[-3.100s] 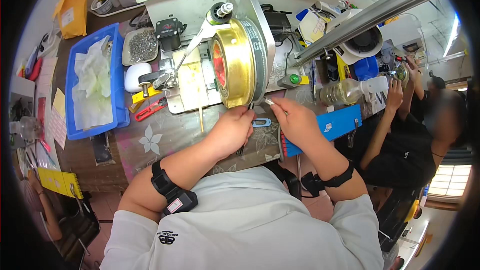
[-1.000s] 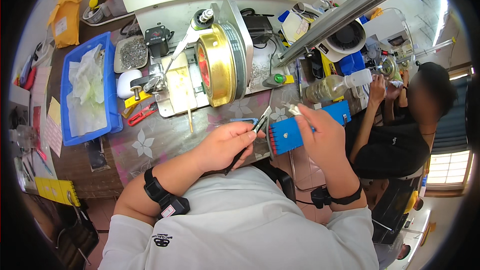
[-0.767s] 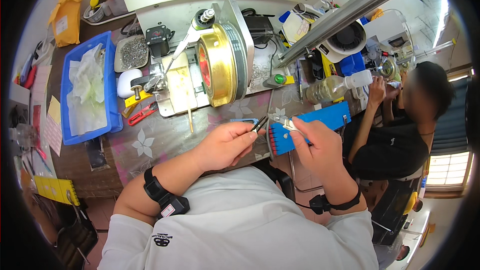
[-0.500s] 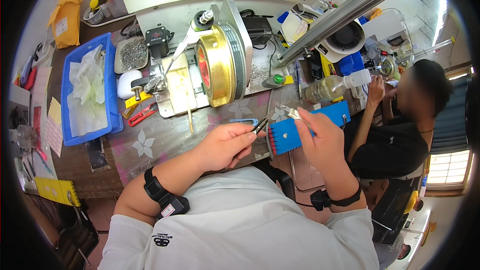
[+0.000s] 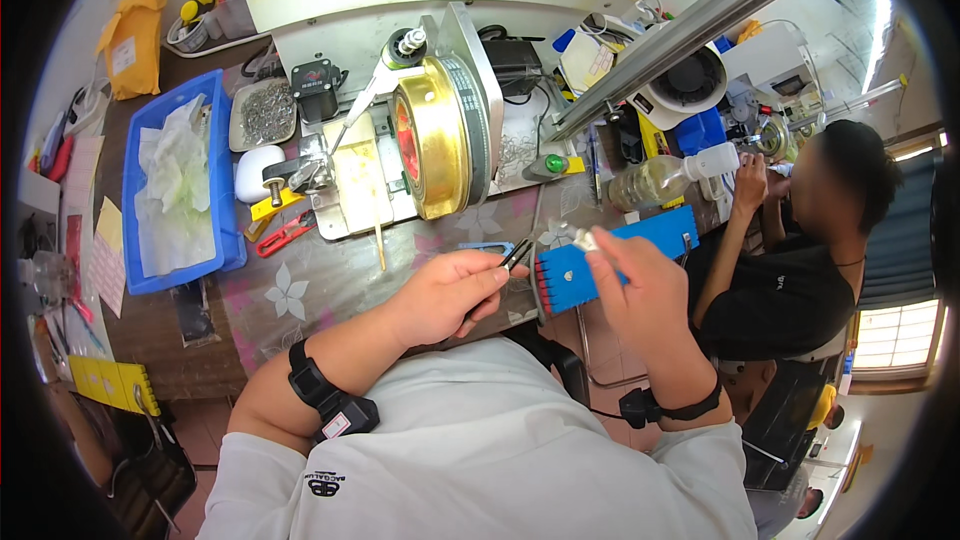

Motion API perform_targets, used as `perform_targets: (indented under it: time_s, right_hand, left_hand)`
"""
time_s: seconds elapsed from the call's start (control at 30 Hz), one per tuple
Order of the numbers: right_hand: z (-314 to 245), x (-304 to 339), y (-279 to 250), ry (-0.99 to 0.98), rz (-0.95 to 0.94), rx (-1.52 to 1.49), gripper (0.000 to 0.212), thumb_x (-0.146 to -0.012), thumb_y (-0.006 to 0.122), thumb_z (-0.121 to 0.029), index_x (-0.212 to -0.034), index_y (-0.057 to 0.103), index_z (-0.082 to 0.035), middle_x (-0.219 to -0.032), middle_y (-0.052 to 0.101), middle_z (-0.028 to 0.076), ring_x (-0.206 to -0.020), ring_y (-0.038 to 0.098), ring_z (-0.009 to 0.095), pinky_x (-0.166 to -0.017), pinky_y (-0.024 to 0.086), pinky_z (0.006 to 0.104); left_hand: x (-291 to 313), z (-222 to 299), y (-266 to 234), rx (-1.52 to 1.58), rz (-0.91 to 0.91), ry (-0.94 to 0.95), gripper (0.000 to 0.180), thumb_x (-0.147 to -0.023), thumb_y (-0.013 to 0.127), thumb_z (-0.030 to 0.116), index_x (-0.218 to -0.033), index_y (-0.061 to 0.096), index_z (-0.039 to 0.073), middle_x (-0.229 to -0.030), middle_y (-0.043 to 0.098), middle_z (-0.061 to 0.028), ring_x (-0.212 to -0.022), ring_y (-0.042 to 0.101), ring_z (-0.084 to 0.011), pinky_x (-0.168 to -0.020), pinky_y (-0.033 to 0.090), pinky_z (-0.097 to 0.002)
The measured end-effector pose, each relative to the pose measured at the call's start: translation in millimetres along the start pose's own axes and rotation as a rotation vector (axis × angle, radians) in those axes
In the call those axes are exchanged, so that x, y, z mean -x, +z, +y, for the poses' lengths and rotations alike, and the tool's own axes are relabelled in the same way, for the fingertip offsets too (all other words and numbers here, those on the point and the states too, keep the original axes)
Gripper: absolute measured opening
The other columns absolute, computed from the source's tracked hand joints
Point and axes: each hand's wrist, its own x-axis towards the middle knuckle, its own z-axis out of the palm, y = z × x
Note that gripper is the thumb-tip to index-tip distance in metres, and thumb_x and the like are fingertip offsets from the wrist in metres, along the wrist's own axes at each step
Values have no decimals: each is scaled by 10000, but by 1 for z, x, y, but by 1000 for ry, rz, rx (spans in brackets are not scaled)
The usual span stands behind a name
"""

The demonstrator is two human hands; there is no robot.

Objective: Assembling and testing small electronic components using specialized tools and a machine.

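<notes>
My left hand (image 5: 450, 290) is closed around a slim dark tool (image 5: 516, 254) that looks like tweezers; its tip points up and away from me. To its right, my right hand (image 5: 640, 285) is raised over a blue ridged strip (image 5: 575, 285) with red pieces along its left end. Between that hand's thumb and fingers is a small whitish piece (image 5: 585, 239), too blurred to name. A light-blue flat tool (image 5: 487, 246) lies on the table just beyond my left hand.
A machine with a gold wheel (image 5: 433, 140) stands ahead. On the left are a blue tray (image 5: 232, 240) with crumpled paper, a dish of small metal parts (image 5: 265, 110) and red pliers (image 5: 285, 233). A clear bottle (image 5: 650, 182) lies right, near a co-worker (image 5: 790, 270).
My right hand has shifted slightly, its fingers turning and blurring around the whitish piece. The left hand with the dark tool has barely moved.
</notes>
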Motion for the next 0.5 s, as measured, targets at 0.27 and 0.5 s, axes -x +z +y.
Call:
perform_targets:
  time_s: [0.27,0.5]
  right_hand:
    - [-4,8,1,-17,8,-107,217,-827,685,-143,-1026,673,-57,-713,611,90,-600,592,239,-530,461,322]
    - [-6,8,6,7,-69,-70,212,-832,682,-166,-1018,681,-65,-713,609,88,-600,597,248,-529,464,338]
  left_hand:
    - [-8,-14,-1,-77,96,185,251,-949,510,86,-1182,583,28,-648,400,80,-565,341,-25,-507,300,-198]
    - [-6,-12,2,-193,146,233,246,-934,547,71,-1171,584,17,-658,388,105,-580,310,-1,-521,284,-188]
